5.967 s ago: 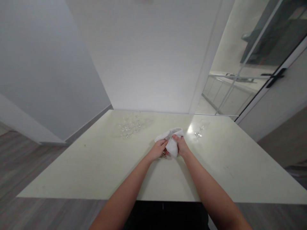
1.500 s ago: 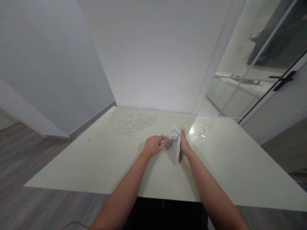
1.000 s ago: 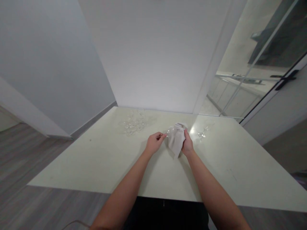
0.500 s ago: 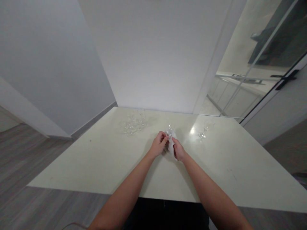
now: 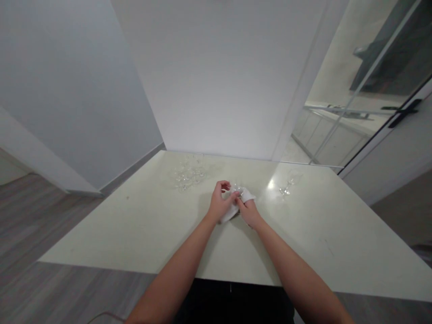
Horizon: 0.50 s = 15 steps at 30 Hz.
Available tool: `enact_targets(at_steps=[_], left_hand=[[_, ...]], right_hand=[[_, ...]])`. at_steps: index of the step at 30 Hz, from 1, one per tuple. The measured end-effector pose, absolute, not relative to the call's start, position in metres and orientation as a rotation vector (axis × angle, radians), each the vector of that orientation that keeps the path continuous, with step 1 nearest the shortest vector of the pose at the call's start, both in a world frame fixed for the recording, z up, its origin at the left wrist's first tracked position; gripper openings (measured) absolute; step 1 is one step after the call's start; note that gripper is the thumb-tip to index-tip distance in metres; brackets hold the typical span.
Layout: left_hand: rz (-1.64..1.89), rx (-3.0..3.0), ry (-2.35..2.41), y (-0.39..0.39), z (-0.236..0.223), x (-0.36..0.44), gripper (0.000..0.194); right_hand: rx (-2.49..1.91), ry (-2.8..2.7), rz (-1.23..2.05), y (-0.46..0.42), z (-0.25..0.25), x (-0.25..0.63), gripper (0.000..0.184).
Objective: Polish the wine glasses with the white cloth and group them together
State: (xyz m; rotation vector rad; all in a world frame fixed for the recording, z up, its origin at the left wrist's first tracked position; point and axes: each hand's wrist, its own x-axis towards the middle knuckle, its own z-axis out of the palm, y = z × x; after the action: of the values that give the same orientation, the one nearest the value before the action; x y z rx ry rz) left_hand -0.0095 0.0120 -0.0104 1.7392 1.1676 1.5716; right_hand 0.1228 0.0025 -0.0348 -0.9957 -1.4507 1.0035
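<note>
My left hand (image 5: 219,203) and my right hand (image 5: 249,212) meet over the middle of a pale table (image 5: 135,225). Between them is a clear stemmed glass (image 5: 235,191), mostly hidden by a white cloth (image 5: 236,204). The left hand's fingers curl round the glass. The right hand is closed on the cloth and presses it against the glass. Both forearms reach in from the near edge.
A cluster of several clear glasses (image 5: 189,173) stands at the table's far left. A single stemmed glass (image 5: 288,183) stands at the far right, beside a bright reflection. White walls rise behind the table; glass doors (image 5: 364,90) are on the right.
The cloth, which hung from the right hand a second ago, is now bunched low between both hands. The glass has dropped from upright to lying lower in the left hand.
</note>
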Motion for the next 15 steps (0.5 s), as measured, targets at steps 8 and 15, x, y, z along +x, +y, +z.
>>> enact_targets(at_steps=[8, 15], left_hand=[[1.262, 1.232, 0.647, 0.007, 0.002, -0.014, 0.057], [1.371, 1.248, 0.792, 0.009, 0.000, -0.012, 0.059]], right_hand=[[-0.827, -1.246, 1.679, -0.016, -0.022, 0.130, 0.042], [-0.880, -1.047, 1.563, -0.019, -0.012, 0.122, 0.034]])
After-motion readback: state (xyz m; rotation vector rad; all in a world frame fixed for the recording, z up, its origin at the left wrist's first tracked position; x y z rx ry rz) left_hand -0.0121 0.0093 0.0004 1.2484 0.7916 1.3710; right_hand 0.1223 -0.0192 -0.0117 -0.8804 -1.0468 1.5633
